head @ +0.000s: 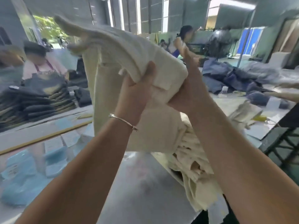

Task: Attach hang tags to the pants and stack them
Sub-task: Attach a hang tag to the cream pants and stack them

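Note:
A cream pair of pants (113, 50) is lifted high above the table, folded over and blurred with motion. My left hand (135, 92), with a thin bracelet at the wrist, grips the fabric from below at the middle. My right hand (189, 88) grips the same pants just to the right, its fingers hidden in the cloth. A pile of more cream pants (191, 162) lies on the grey table (142, 183) under my right forearm. No hang tag shows clearly.
Blue plastic bags (22, 178) lie at the left of the table. A stack of dark folded pants (35, 104) stands at far left, with a person in an apron behind it. Dark blue garments (229, 78) and a bottle (224, 92) are at the right.

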Tool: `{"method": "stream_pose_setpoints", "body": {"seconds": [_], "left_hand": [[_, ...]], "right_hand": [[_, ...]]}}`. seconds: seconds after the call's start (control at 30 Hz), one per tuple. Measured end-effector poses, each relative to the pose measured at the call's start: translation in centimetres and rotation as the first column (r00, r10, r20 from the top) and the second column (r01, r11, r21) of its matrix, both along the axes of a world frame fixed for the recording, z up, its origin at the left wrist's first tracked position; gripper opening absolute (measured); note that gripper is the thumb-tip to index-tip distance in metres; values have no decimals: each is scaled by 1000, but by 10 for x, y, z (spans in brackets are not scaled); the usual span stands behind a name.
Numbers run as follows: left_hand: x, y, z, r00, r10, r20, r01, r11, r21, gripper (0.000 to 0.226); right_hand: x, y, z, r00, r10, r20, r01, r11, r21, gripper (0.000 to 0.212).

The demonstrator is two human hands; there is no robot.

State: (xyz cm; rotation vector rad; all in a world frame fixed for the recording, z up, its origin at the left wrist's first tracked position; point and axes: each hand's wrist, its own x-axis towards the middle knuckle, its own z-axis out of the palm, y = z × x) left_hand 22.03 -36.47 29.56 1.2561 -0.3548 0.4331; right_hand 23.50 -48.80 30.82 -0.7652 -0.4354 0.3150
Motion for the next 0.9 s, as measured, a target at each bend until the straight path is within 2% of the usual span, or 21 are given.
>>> {"method": "stream_pose_setpoints", "body": {"seconds": [0.03, 0.1, 0.23, 0.3, 0.37, 0.43, 0.5, 0.53, 0.57, 0.6, 0.63, 0.67, 0.7, 0.73, 0.77, 0.8, 0.83, 0.9], "left_hand": [[18, -13, 13, 998, 30, 51, -32, 999, 41, 3], [55, -43, 47, 975, 172, 139, -194, 967, 167, 5], [123, -74, 119, 913, 330, 241, -407, 790, 458, 27], [142, -87, 146, 817, 377, 437, -561, 696, 449, 42], [148, -101, 167, 651, 361, 668, -708, 606, 362, 37], [158, -111, 174, 521, 345, 781, -809, 490, 324, 37], [158, -117, 160, 569, 286, 771, -802, 398, 444, 44], [154, -120, 140, 623, 248, 741, -767, 378, 518, 51], [149, -122, 116, 692, 198, 694, -700, 418, 579, 57], [146, -121, 82, 776, 150, 612, -595, 497, 632, 55], [145, -119, 41, 877, 129, 463, -443, 592, 674, 50], [145, -116, -1, 962, 133, 239, -264, 679, 685, 48], [142, -115, -39, 988, 148, -40, -87, 756, 649, 51], [133, -119, -71, 948, 127, -293, 73, 807, 585, 52], [123, -124, -97, 892, 57, -449, 199, 842, 502, 50], [114, -132, -113, 874, -30, -486, 264, 868, 421, 48], [107, -140, -120, 876, -110, -470, 295, 893, 340, 49], [100, -147, -114, 849, -283, -447, 370, 922, 118, 57]], "right_hand": [[22, -13, 14, 1000, 10, -17, -10, 1000, 16, 54], [69, -40, 48, 997, -74, -20, 73, 995, -63, 41], [131, -71, 104, 997, -66, 45, 69, 995, -72, 33], [161, -87, 131, 984, -125, 123, 118, 991, 68, 30], [180, -102, 158, 949, -195, 246, 153, 972, 179, 28], [192, -116, 172, 933, -224, 281, 168, 963, 211, 26], [207, -133, 163, 940, -191, 281, 169, 980, 101, 30], [214, -145, 151, 951, -169, 260, 178, 984, -12, 29], [219, -159, 133, 957, -169, 236, 208, 966, -152, 25], [223, -177, 111, 959, -180, 221, 244, 918, -312, 19], [223, -195, 87, 964, -173, 200, 251, 839, -483, 16], [222, -212, 61, 978, -152, 139, 206, 729, -652, 17], [219, -226, 35, 992, -118, 39, 102, 587, -803, 19], [215, -234, 11, 995, -73, -73, -35, 420, -907, 17], [212, -238, -12, 987, -51, -154, -135, 260, -956, 13], [210, -240, -30, 980, -54, -190, -181, 135, -974, 13], [209, -241, -43, 978, -73, -198, -193, 65, -979, 16], [205, -244, -53, 976, -89, -200, -195, 62, -979, 23]]}}
